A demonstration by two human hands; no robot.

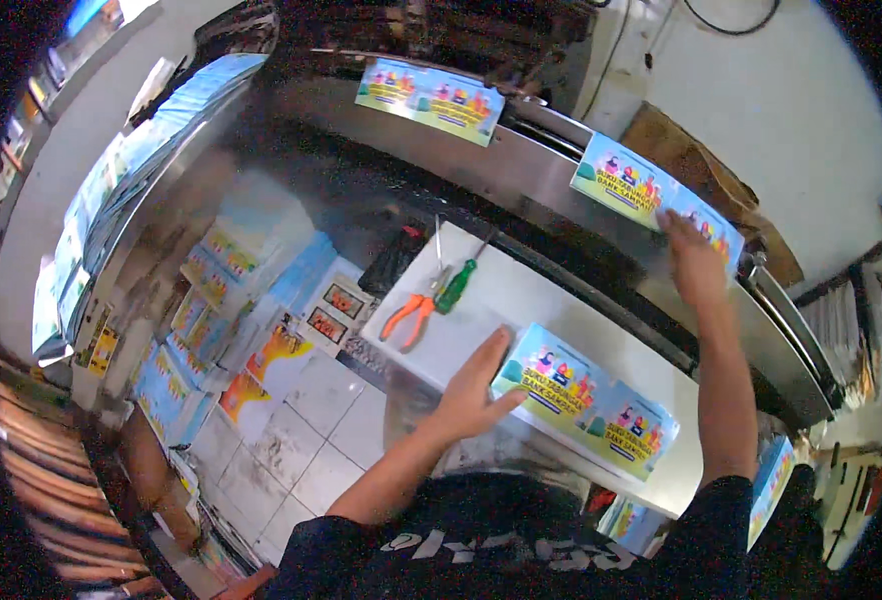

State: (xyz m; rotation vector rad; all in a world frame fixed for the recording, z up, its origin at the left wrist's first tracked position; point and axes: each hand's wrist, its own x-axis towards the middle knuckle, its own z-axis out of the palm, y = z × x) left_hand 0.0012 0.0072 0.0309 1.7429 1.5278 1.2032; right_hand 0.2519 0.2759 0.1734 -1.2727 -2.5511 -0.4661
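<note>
Grey metal panel (536, 168): curves across the far side, bearing two printed cover sheets. White desk (551, 295): stands on the near side of it. Stack of printed covers (586, 405): on the desk, long axis sloping from far left to near right, roughly parallel to the panel. Near cover sheet (611, 180): on the panel, long axis sloping likewise, beyond the stack. Left hand (476, 390): thumb and fingers spread, touching the stack's left end, hence nearer it. Right hand (696, 265): fingertips over the near cover sheet; pinch cannot be determined. Orange-handled pliers (411, 315), green-handled screwdriver (455, 288): beyond the left hand.
</note>
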